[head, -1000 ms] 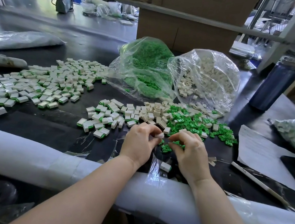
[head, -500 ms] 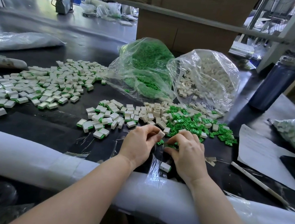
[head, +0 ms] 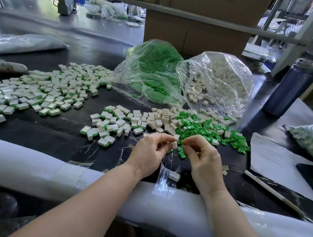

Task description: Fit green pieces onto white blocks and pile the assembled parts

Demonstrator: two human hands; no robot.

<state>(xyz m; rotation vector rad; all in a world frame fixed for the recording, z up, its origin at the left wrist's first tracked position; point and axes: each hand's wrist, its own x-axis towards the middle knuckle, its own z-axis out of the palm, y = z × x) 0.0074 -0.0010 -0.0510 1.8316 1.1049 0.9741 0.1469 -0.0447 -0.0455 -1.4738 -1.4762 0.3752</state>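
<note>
Dark desk (head: 52,136) strewn with assembled parts (head: 34,91), where the left hand (head: 149,153) pinches a white block (head: 174,144) and the right hand (head: 204,161) pinches something too small to tell.

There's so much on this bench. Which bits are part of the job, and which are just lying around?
Job: left hand pinching a white block; right hand; loose green pieces; assembled parts; supply bags.

Lying about: blue bottle, paper sheet, cardboard box.
</note>
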